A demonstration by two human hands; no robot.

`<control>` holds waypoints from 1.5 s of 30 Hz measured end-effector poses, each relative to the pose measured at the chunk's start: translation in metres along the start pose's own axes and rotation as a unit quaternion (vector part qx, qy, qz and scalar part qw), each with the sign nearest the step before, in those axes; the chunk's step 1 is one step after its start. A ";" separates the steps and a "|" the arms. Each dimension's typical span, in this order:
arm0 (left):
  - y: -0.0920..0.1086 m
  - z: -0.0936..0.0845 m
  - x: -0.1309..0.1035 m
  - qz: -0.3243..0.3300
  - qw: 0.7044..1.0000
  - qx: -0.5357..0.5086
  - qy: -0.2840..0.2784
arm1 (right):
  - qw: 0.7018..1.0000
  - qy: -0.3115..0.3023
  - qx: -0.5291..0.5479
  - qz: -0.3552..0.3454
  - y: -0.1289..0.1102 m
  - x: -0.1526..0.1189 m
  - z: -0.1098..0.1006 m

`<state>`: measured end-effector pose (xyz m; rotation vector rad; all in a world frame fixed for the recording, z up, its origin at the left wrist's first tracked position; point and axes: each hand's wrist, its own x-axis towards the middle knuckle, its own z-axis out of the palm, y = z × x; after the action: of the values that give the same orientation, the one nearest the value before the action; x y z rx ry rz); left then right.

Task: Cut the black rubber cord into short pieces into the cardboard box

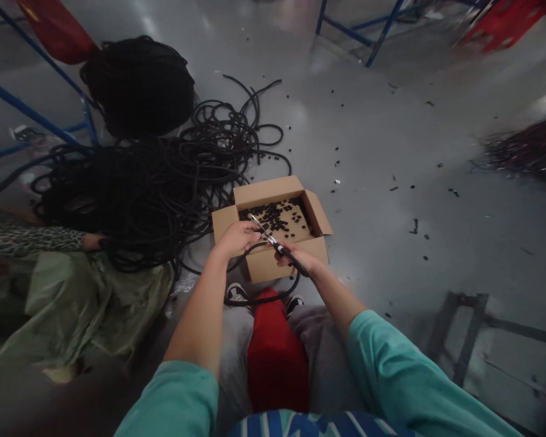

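Observation:
Over the near left part of an open cardboard box (268,266), my left hand (239,237) has its fingers closed on a black cord (255,246). My right hand (295,255) grips black-handled scissors (273,241), whose metal blades point up and left, close to my left fingertips. Many short black pieces (277,215) lie inside the box. A loop of cord hangs below my hands, in front of my shoes.
Tangled black cord (150,188) and a large dark bundle (141,85) lie at the left, where a person's sleeve (31,233) reaches in. A red stool (275,358) is between my legs. Blue metal frames (350,30) stand farther back.

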<state>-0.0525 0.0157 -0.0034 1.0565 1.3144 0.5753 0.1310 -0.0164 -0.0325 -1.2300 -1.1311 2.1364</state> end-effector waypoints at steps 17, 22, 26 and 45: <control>-0.003 -0.009 0.002 0.005 1.000 0.014 0.014 | 0.999 0.050 -0.013 0.006 0.005 0.003 0.008; -0.009 -0.009 0.005 0.047 0.998 0.012 0.045 | 0.999 0.040 0.003 0.009 0.007 0.004 0.004; -0.010 -0.007 0.006 0.040 0.999 0.006 0.031 | 1.000 -0.003 0.015 -0.010 0.005 0.003 0.001; -0.004 -0.001 0.002 0.031 0.998 -0.051 -0.034 | 1.000 0.021 0.002 -0.019 0.007 0.005 -0.002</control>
<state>-0.0541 0.0161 -0.0076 1.0274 1.1837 0.6403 0.1307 -0.0162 -0.0411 -1.2349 -1.1225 2.0751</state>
